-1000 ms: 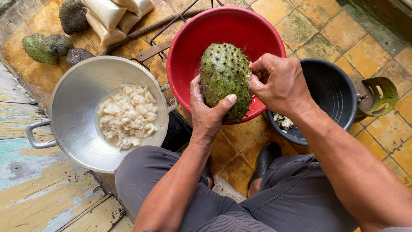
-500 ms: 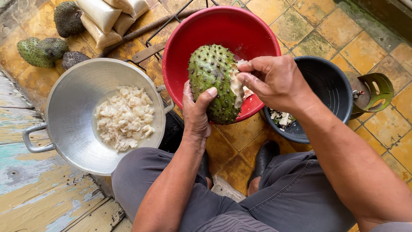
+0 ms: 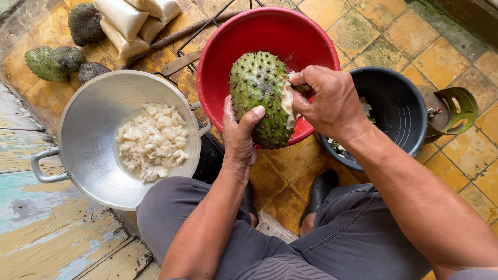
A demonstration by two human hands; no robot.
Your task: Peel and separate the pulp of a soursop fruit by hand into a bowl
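Observation:
A large green spiky soursop (image 3: 259, 96) is held upright over the red plastic bowl (image 3: 280, 36). My left hand (image 3: 239, 132) grips it from below, thumb pressed on its front. My right hand (image 3: 328, 102) digs its fingers into the fruit's right side, where white flesh shows through torn skin. A metal pan (image 3: 88, 135) at the left holds white soursop pulp (image 3: 151, 141). A dark bucket (image 3: 397, 106) at the right holds scraps.
Whole green soursops (image 3: 52, 62) and a darker one (image 3: 85, 22) lie at the top left beside white filled bags (image 3: 124, 21). A green handled tool (image 3: 456, 111) rests by the bucket. Tiled floor below, painted wooden boards at the left, my knees at the bottom.
The soursop has been turned so its torn side faces right. My right hand has opened the skin and exposed white flesh; my left hand shifted lower under the fruit.

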